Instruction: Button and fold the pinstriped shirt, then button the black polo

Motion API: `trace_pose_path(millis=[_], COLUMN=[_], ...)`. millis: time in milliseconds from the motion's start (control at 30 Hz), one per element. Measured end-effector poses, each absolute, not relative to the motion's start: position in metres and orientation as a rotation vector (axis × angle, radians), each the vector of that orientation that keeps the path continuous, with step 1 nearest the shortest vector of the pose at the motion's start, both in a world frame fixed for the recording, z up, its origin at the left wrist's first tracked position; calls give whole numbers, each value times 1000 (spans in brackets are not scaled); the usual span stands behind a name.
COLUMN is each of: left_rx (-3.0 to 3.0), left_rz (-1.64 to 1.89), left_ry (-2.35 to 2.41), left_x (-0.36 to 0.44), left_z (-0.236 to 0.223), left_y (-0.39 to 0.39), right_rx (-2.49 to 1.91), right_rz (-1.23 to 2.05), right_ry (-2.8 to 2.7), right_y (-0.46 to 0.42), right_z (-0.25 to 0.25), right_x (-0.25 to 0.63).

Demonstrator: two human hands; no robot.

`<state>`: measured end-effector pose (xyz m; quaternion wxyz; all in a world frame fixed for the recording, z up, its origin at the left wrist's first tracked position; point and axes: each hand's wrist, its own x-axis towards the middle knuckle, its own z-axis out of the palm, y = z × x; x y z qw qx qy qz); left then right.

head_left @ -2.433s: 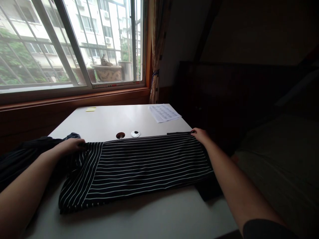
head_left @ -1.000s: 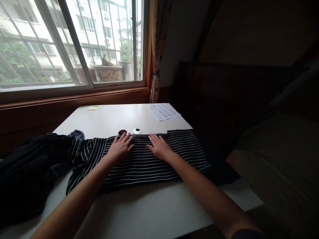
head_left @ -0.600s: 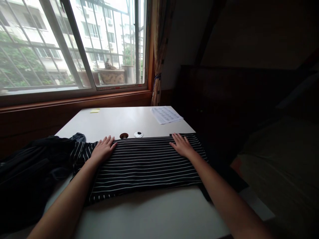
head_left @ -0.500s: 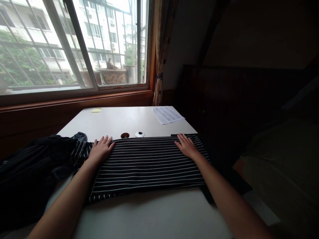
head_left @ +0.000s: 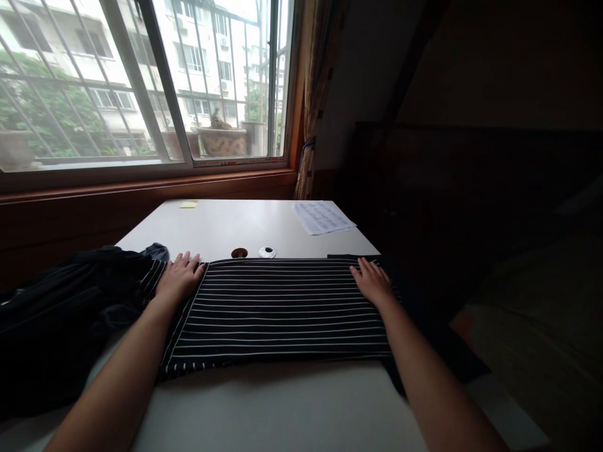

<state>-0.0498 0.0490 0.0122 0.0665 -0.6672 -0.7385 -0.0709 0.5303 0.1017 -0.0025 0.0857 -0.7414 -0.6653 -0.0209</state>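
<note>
A black garment with thin white stripes (head_left: 282, 307) lies spread flat across the white table, its stripes running left to right. My left hand (head_left: 179, 276) rests palm down on its left end, fingers spread, near the striped part that looks like a sleeve. On the right end lies my right hand (head_left: 373, 280), also flat with the fingers stretched out. Neither hand grips the cloth. Plain black fabric shows beyond and under the garment's right end; whether it belongs to the same garment I cannot tell.
Dark clothes (head_left: 61, 314) are heaped at the table's left side. Printed sheets (head_left: 323, 218) lie at the back right of the white table (head_left: 264, 408), a yellow sticky note (head_left: 189, 204) at the back left. A cable hole (head_left: 239, 253) and a round white cover (head_left: 267, 252) sit behind the garment.
My hands have slid apart over the cloth, the left one leftward and the right one rightward. The garment looks smoother and flatter. The view has shifted slightly.
</note>
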Motion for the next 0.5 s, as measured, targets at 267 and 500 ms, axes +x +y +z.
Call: trace_pose_path(millis=[267,500], left_rx=[-2233,-1864], left_rz=[-216,-413], left_ry=[-1927,-2120], left_x=[-31,-56], left_z=[16,46], left_y=[39,23], right_rx=[-2206,-2244], right_rz=[-62,-120], right_ry=[-1927,-1757], right_y=[100,93], right_z=[2,10], right_x=[527,530])
